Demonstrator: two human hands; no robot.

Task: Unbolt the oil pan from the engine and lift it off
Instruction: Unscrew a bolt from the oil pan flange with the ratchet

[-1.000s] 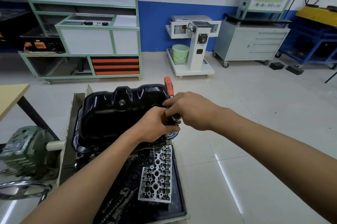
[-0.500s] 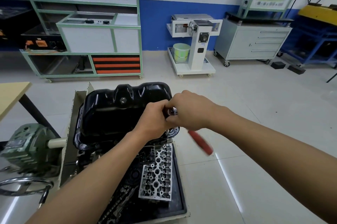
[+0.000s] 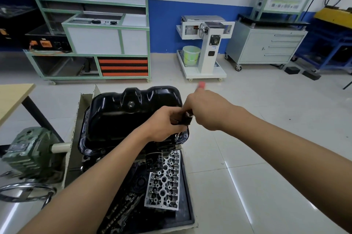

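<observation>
The glossy black oil pan (image 3: pixel 122 114) sits upside-up on the engine (image 3: pixel 152 159) on a stand, its flange facing me. At the pan's near right corner my left hand (image 3: pixel 163 125) grips the dark head of a ratchet wrench (image 3: pixel 185 117) over a flange bolt (image 3: pixel 178 135). My right hand (image 3: pixel 207 108) holds the wrench's red handle, whose blurred tip (image 3: pixel 201 84) sticks out beyond my fingers, pointing away from me. The socket below the head is mostly hidden by my left hand.
A black drip tray (image 3: pixel 187 214) below holds a silver cylinder head (image 3: pixel 163 182) and other engine parts. A green gearbox with a handwheel (image 3: pixel 28 155) stands at the left, a wooden table (image 3: pixel 11 98) behind it. Carts and cabinets line the far wall across tiled floor.
The red handle has swung from the near right side, pointing toward me, round to the far side, pointing away. My left hand stays on the wrench head.
</observation>
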